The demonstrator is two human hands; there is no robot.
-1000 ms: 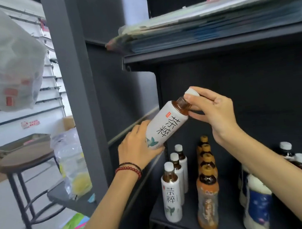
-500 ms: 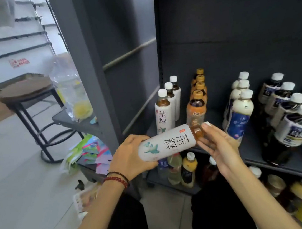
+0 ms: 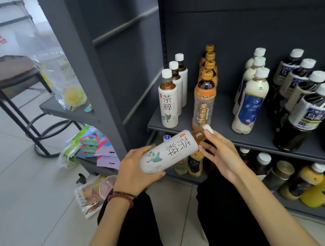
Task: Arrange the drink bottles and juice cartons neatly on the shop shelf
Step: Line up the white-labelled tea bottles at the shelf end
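A round stool (image 3: 6,73) stands on the floor at far left, with bright packets (image 3: 93,140) lying nearer the shelving. At centre, the left hand (image 3: 135,173) grips the base of a white-sleeved tea bottle (image 3: 168,152), which lies almost horizontal in front of the shelf (image 3: 259,138) edge. The right hand (image 3: 221,152) pinches its neck by the white cap. On the shelf stand three matching tea bottles (image 3: 168,100), then orange-capped bottles (image 3: 204,98), milky blue-labelled bottles (image 3: 251,101) and dark oolong bottles (image 3: 307,111).
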